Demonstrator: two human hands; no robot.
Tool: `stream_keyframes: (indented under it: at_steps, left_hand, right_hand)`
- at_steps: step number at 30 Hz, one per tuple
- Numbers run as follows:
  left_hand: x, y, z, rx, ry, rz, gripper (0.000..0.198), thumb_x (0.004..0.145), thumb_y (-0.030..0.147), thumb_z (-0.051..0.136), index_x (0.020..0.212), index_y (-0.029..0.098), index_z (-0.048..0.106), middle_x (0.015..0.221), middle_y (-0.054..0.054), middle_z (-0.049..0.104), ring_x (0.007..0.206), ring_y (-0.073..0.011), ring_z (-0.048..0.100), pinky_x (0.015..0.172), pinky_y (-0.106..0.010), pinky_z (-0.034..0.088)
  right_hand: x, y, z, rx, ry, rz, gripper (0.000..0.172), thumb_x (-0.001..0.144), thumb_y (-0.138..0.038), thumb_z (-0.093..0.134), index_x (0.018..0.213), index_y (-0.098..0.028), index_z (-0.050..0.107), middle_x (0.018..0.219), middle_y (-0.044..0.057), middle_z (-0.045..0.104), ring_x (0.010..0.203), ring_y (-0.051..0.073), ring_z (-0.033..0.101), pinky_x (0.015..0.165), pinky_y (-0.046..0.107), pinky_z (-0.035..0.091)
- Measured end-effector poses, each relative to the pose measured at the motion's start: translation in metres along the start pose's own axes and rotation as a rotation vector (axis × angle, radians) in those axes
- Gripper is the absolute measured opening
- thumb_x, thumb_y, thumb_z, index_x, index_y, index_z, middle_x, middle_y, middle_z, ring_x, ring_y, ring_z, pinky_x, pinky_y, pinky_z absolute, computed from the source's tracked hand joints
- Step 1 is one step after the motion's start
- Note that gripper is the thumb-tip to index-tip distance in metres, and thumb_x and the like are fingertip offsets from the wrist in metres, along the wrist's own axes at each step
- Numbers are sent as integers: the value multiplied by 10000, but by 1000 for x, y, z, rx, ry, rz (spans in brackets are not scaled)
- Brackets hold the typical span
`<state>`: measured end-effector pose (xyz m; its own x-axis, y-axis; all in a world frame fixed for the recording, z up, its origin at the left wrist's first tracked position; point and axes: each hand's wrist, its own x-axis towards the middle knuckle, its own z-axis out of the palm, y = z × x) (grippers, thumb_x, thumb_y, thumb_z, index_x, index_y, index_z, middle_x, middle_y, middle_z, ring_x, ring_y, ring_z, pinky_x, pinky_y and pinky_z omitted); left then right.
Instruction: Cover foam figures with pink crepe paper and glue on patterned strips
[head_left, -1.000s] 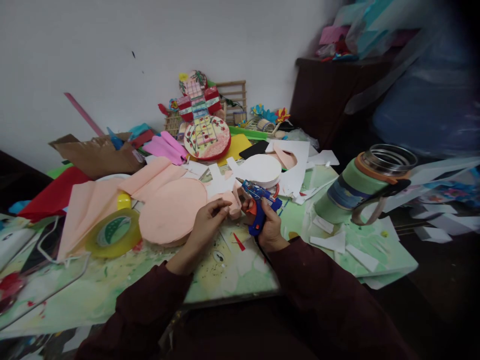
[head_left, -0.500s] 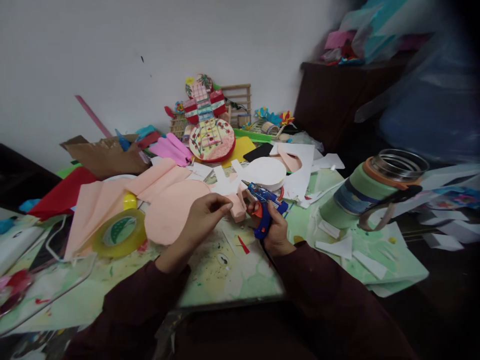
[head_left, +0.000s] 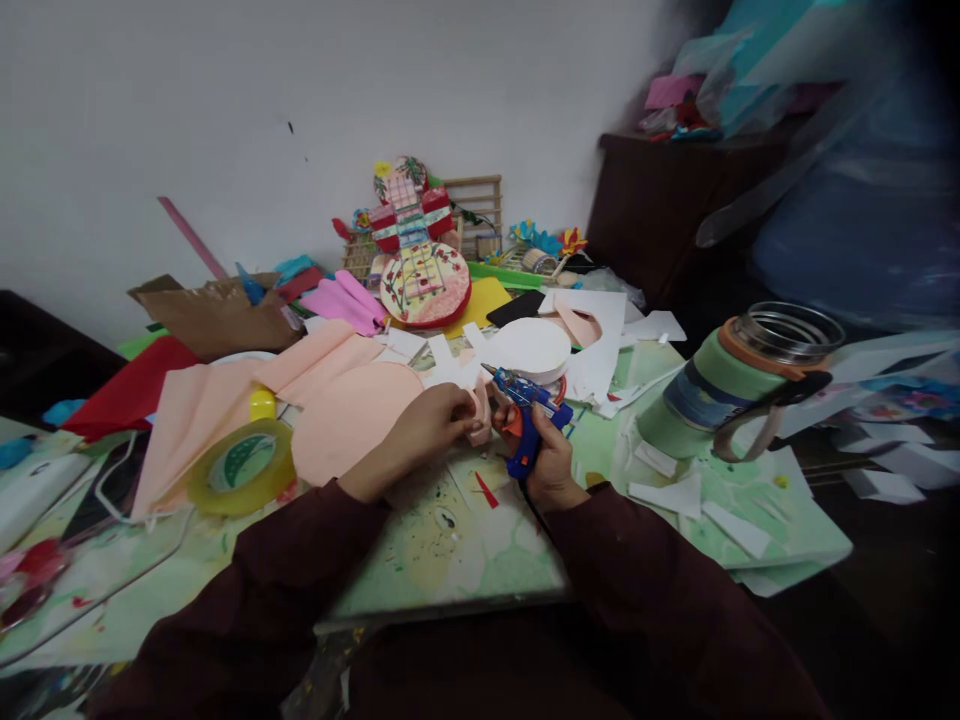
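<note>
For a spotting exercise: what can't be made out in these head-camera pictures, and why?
All in the head view:
Peach disc: part of its edge is hidden by the left hand.
Small peach piece: the left hand hides whether it is gripped.
Glue gun: handle partly covered by the right hand.
White object: cut off by the left edge.

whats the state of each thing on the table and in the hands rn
glue gun: held in the right hand, nozzle up
small peach paper piece: folded, at the left hand's fingertips
bottle: upright, mouth uncovered
tape roll: lying flat
peach disc: lying flat, partly hidden
white disc: lying flat
</note>
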<state>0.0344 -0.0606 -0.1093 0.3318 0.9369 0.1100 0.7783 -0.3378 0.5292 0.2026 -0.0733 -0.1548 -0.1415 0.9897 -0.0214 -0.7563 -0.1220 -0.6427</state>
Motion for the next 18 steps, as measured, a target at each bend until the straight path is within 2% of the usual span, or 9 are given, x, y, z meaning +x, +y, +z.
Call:
stream_keyframes:
  at_steps: [4,12,16,18]
  left_hand:
    - [0,0,-1,-11,11,0,88,793,261,638,763,181,661,784,-40,613,730,-184,557,650,-300,394]
    - [0,3,-1,32,16,-15,131,795,284,653,727,173,640,755,-37,597,708,-182,538,634,-299,370]
    - [2,1,1,105,42,15,108,796,254,640,731,173,608,749,-34,575,713,-188,528,641,-310,377]
    - [3,-2,2,161,85,54,79,777,234,651,798,172,606,801,-46,586,771,-211,536,686,-334,403]
  right_hand:
    - [-2,0,1,-43,-34,27,367,684,-557,695,673,-191,670,736,40,688,696,184,637,674,319,544]
    - [-3,2,0,-98,-58,-55,370,718,-553,679,689,-184,664,809,50,705,804,195,660,766,320,543]
    - [-3,8,-7,-111,-6,-104,282,721,-464,726,830,-205,705,886,18,727,844,176,671,842,308,526]
    - [-3,11,-11,-116,14,-127,277,722,-418,742,913,-219,714,926,8,733,877,172,675,889,308,511]
